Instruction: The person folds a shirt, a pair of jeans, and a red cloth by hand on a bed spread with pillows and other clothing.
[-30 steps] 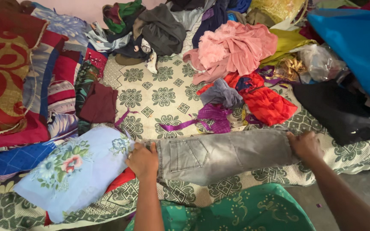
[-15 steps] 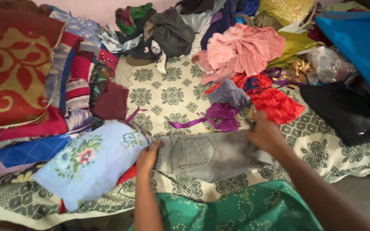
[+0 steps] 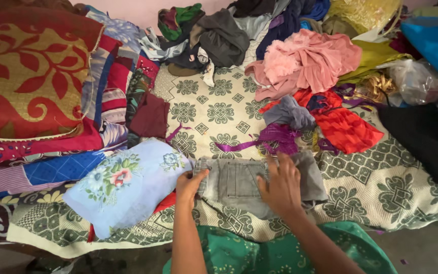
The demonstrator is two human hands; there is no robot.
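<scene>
A pair of grey jeans (image 3: 239,180) lies folded short on the patterned bedsheet (image 3: 219,111), back pocket showing. My left hand (image 3: 191,185) pinches the waistband edge at the jeans' left end. Fingers spread, my right hand (image 3: 280,187) presses flat on the folded-over leg part on the right half. A light blue flowered pillow (image 3: 122,182) lies just left of my left hand.
A heap of loose clothes fills the back and right: pink garment (image 3: 305,61), red cloth (image 3: 345,127), purple cloth (image 3: 277,138), dark grey garment (image 3: 224,38), black cloth (image 3: 422,137), blue bag (image 3: 437,45). Stacked folded fabrics and a red leaf-patterned cushion (image 3: 26,76) stand at left.
My right hand has carried the far end of the jeans leftward, folding the legs over the seat. The jeans are now about half as long. My left hand stayed at the waistband.
</scene>
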